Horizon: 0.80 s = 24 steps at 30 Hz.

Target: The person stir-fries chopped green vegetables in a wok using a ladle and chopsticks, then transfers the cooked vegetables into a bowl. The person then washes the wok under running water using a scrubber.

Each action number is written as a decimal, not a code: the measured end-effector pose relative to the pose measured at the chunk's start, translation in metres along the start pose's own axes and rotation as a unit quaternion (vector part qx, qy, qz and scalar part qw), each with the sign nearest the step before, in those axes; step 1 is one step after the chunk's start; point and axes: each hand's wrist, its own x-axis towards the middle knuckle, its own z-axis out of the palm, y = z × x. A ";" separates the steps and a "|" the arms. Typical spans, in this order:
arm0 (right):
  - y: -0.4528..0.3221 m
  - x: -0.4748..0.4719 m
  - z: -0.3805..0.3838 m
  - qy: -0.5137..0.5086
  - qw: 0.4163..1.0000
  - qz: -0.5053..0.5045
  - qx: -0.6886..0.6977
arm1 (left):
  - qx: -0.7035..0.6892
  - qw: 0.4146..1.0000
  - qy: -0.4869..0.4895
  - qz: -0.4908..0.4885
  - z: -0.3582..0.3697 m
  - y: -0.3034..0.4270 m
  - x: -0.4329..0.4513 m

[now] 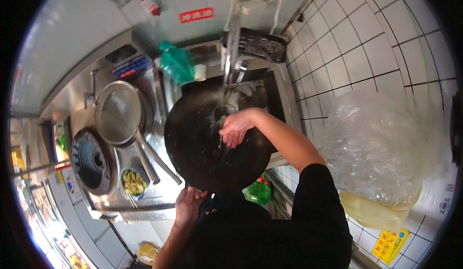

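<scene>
A large blackened wok (195, 149) lies tilted over the sink (278, 99), with water from the tap (231, 62) running into its far side. My right hand (237, 127) is inside the wok, fingers curled against a small greenish pad (221, 121), probably a scouring pad, mostly hidden by the fingers. At the wok's near left edge, my left hand (190, 201) grips the rim or a handle there; the exact grip is partly hidden.
Left of the wok, a steel counter holds a long-handled strainer (119, 113), a gas burner (92, 162) and a bowl of food (134, 182) with chopsticks. A green plastic jug (177, 62) stands behind. Right, a large clear plastic bag (376, 149) sits by the tiled wall.
</scene>
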 end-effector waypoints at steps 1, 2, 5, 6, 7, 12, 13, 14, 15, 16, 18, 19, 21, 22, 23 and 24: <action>0.013 -0.012 -0.025 0.051 0.999 0.001 0.013 | 0.019 0.999 -0.009 0.026 0.002 0.004 -0.005; 0.030 -0.021 -0.051 0.182 0.981 -0.044 0.046 | 0.039 0.998 -0.018 0.051 0.005 0.008 -0.010; 0.089 -0.039 -0.115 0.529 0.835 -0.104 0.111 | -0.010 0.997 -0.022 0.068 0.036 0.036 -0.014; 0.109 -0.033 -0.128 0.588 0.807 -0.052 -0.019 | -0.015 0.997 -0.010 0.070 0.049 0.047 -0.013; 0.129 -0.023 -0.142 0.632 0.761 0.002 -0.148 | -0.003 0.997 0.004 0.076 0.072 0.063 -0.017; 0.188 0.041 -0.168 0.549 0.766 0.122 -0.311 | 0.079 0.989 0.086 0.090 0.156 0.113 -0.035; 0.192 0.045 -0.164 0.544 0.756 0.132 -0.341 | 0.089 0.988 0.097 0.085 0.167 0.120 -0.044; 0.195 0.051 -0.162 0.538 0.745 0.138 -0.371 | 0.100 0.985 0.111 0.082 0.176 0.126 -0.051; 0.203 0.058 -0.163 0.533 0.732 0.145 -0.399 | 0.112 0.983 0.121 0.080 0.182 0.130 -0.053; 0.227 0.069 -0.169 0.554 0.718 0.147 -0.393 | 0.149 0.978 0.118 0.082 0.181 0.131 -0.057; 0.262 0.090 -0.186 0.572 0.707 0.172 -0.379 | 0.156 0.977 0.116 0.084 0.179 0.132 -0.058; 0.247 0.092 -0.183 0.558 0.715 0.185 -0.377 | 0.151 0.976 0.129 0.085 0.177 0.129 -0.060; 0.228 0.089 -0.179 0.482 0.766 0.249 -0.344 | 0.143 0.976 0.148 0.074 0.159 0.120 -0.058; 0.224 0.089 -0.172 0.506 0.771 0.233 -0.309 | 0.134 0.978 0.147 0.068 0.153 0.118 -0.058; 0.222 0.087 -0.164 0.529 0.774 0.217 -0.273 | 0.126 0.979 0.146 0.062 0.146 0.115 -0.058; 0.224 0.078 -0.160 0.535 0.758 0.220 -0.301 | 0.103 0.985 0.119 0.070 0.132 0.108 -0.056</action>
